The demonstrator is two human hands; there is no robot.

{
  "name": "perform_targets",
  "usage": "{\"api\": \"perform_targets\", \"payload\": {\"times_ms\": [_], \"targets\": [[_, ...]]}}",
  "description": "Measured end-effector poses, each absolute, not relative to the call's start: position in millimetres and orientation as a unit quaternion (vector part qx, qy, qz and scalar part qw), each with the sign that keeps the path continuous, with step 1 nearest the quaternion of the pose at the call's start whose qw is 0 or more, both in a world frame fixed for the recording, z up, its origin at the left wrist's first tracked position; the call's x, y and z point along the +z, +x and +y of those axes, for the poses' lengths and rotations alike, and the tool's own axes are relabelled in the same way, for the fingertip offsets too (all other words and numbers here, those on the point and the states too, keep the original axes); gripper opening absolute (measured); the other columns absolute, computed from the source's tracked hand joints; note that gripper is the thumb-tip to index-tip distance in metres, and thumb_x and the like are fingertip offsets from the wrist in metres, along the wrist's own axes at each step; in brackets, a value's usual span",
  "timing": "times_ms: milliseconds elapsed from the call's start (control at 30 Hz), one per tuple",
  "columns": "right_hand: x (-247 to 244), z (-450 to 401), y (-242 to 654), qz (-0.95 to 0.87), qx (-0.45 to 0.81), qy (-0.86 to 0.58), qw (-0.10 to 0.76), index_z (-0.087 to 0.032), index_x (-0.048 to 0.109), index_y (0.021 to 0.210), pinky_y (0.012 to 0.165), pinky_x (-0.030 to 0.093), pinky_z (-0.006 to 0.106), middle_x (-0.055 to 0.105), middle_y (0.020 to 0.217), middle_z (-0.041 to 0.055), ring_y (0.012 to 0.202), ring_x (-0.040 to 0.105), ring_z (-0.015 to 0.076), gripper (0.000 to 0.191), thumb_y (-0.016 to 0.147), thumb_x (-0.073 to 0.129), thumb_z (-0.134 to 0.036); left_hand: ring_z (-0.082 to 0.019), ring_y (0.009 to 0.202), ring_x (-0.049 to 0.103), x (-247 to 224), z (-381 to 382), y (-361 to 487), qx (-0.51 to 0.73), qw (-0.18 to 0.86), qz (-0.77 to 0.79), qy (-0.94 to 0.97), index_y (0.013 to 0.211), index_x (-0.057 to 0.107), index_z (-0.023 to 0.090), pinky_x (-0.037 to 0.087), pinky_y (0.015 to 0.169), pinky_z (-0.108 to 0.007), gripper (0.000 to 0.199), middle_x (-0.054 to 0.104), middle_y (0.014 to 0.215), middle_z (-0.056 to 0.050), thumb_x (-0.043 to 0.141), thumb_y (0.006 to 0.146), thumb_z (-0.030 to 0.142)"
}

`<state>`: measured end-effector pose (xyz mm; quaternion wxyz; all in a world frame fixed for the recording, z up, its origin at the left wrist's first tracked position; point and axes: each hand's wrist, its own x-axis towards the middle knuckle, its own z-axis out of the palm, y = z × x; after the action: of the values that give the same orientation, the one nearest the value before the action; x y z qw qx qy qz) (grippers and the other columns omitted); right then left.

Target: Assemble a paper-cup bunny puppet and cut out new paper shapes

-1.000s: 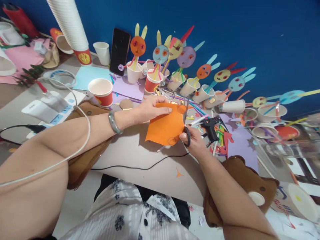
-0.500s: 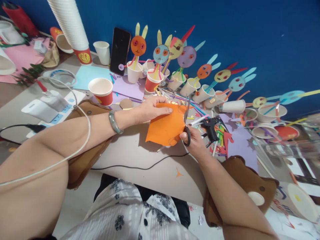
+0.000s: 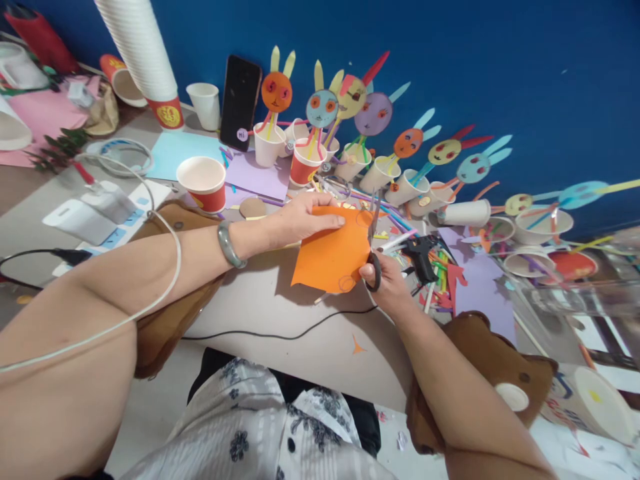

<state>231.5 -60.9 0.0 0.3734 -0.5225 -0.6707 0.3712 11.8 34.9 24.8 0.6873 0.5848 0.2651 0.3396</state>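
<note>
An orange sheet of paper with small circles drawn near its right side is pinched in my left hand, thumb on top. My right hand grips black-handled scissors, its thumb at the handle. The blades point away from me and lie along the right edge of the paper; whether they are parted I cannot tell. Below the sheet, a small orange paper scrap rests on the table. A black glue gun lies just right of the scissors.
Paper cups with rabbit-faced figures line the blue wall. A red paper cup, a phone and a tall cup stack stand behind my left arm. A black cable crosses the table. Paper scraps lie at right.
Hardly anything differs. The orange sheet's lower edge has shifted very slightly near the scissors; both hands stay in place.
</note>
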Motion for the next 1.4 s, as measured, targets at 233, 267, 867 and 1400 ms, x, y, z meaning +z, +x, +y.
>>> {"api": "perform_targets", "payload": {"times_ms": [233,267,867,1400], "targets": [[2.0,-60.9,228.7,-0.668,0.366,-0.522,0.383,-0.022,0.068,0.077,0.059,0.048,0.032,0.059,0.066,0.0012,0.06,0.05,0.016,0.075,0.077,0.062,-0.097,-0.012,0.075,0.072,24.0,35.2,12.4,0.339,0.685,0.271,0.585,0.082,0.062,0.014,0.055,0.068,-0.022,0.018,0.073,0.081,-0.001,0.078,0.086,0.02],[1.8,-60.9,228.7,-0.668,0.366,-0.522,0.385,-0.022,0.069,0.077,0.059,0.048,0.031,0.06,0.066,0.0012,0.059,0.049,0.0158,0.075,0.077,0.063,-0.097,-0.012,0.075,0.072,23.6,35.2,12.6,0.339,0.685,0.272,0.585,0.082,0.062,0.014,0.055,0.068,-0.022,0.018,0.073,0.081,-0.001,0.078,0.086,0.02],[-2.5,-59.4,240.3,-0.673,0.341,-0.557,0.348,-0.022,0.055,0.07,0.063,0.042,0.031,0.048,0.064,-0.0011,0.062,0.043,0.0155,0.072,0.08,0.062,-0.093,-0.011,0.075,0.067,30.1,36.2,10.1,0.351,0.672,0.279,0.589,0.082,0.063,0.014,0.054,0.07,-0.023,0.012,0.069,0.079,0.0,0.074,0.085,0.018],[5.2,-58.7,240.2,-0.655,0.378,-0.562,0.335,-0.022,0.061,0.071,0.065,0.043,0.03,0.05,0.065,-0.0019,0.064,0.047,0.0155,0.04,0.08,0.074,-0.059,-0.011,0.075,0.068,34.3,40.1,4.5,0.348,0.665,0.276,0.601,0.089,0.064,0.015,0.052,0.069,-0.022,0.014,0.071,0.082,0.0,0.076,0.084,0.021]]}}
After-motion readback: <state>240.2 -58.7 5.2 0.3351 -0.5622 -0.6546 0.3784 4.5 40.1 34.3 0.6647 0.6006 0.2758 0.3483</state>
